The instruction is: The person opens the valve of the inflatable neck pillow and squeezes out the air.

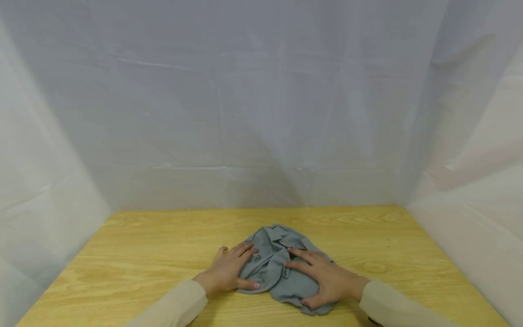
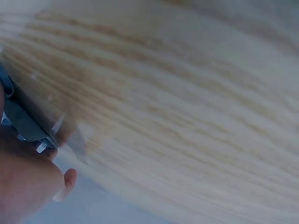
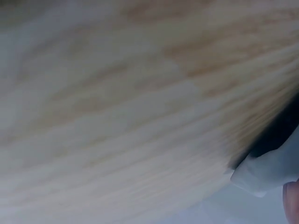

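Observation:
A crumpled grey cloth (image 1: 267,268), bunched into folds, lies on the wooden table close to the person. My left hand (image 1: 226,270) rests on its left side with fingers spread and the thumb along the near edge. On the right side of the cloth, my right hand (image 1: 328,279) lies with its fingers apart, pointing inward over the folds. In the left wrist view, part of the left hand (image 2: 28,182) shows beside the cloth's edge (image 2: 23,123). The right wrist view catches a pale lit fold of the cloth (image 3: 268,170) and one fingertip (image 3: 292,203).
The wooden table (image 1: 155,254) stretches out on both sides of the cloth and behind it. White sheeting (image 1: 253,113) hangs along the table's back edge, and more sheeting (image 1: 41,190) encloses the left and right sides.

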A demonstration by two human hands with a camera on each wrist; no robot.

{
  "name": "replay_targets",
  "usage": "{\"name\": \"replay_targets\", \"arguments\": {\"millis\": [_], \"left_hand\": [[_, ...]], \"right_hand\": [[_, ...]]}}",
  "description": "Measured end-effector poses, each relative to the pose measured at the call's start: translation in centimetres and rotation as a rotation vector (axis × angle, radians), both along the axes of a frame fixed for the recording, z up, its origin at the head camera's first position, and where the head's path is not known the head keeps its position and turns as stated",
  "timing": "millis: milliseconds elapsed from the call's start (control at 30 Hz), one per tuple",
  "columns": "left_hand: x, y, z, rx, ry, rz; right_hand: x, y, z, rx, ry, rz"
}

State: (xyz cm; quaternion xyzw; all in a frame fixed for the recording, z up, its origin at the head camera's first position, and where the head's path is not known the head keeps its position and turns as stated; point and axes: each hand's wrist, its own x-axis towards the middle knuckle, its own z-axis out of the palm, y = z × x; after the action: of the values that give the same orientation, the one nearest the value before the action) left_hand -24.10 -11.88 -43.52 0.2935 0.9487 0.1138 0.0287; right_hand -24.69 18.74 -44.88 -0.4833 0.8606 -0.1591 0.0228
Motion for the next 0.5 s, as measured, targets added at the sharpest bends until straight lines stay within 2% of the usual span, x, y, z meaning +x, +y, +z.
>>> {"name": "replay_targets", "arguments": {"millis": [133,233,367,500], "left_hand": [[-0.16,0.01,-0.16,0.003,-0.012,-0.002],[-0.24,0.02,-0.30,0.007,-0.017,-0.005],[-0.26,-0.02,-0.45,0.002,-0.012,-0.003],[-0.26,-0.09,-0.43,0.007,-0.010,-0.001]], "right_hand": [[-0.03,0.08,-0.01,0.013,0.034,-0.008],[-0.02,0.09,0.12,0.016,0.028,-0.007],[-0.04,-0.07,0.41,0.021,-0.007,-0.012],[-0.11,-0.29,0.42,0.025,-0.077,-0.042]]}}
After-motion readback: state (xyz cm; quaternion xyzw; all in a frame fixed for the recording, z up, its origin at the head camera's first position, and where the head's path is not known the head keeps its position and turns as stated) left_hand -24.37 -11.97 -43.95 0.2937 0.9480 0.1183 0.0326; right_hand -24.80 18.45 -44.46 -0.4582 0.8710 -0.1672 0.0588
